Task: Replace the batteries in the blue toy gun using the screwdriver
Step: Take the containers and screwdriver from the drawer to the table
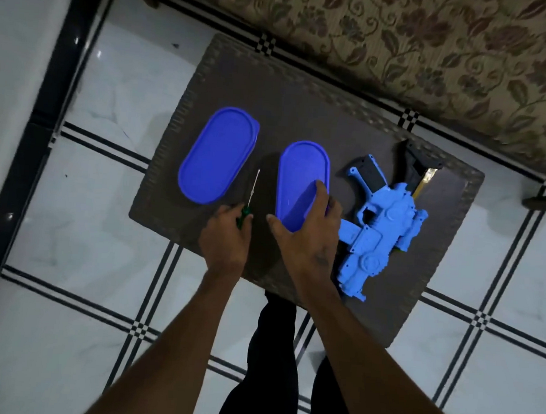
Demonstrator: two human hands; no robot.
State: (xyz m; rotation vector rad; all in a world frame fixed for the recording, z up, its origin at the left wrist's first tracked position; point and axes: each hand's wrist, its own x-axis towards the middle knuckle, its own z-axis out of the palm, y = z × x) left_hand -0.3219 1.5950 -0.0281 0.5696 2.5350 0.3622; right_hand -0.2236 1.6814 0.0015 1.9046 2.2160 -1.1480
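Observation:
The blue toy gun (380, 226) lies flat on the right part of a small dark table (303, 112). A screwdriver (250, 194) with a green handle and thin metal shaft lies between two blue oval lidded containers; my left hand (225, 239) grips its handle. My right hand (305, 231) clasps the near end of the right container (302, 176), thumb on its left side, fingers over the lid and right edge. The left container (217, 155) stands untouched. No batteries are visible.
A black and yellow object (422, 166) lies past the gun at the table's back right. A floral-patterned sofa (434, 56) runs along the far side. White tiled floor (83, 307) surrounds the table; my legs stand at its near edge.

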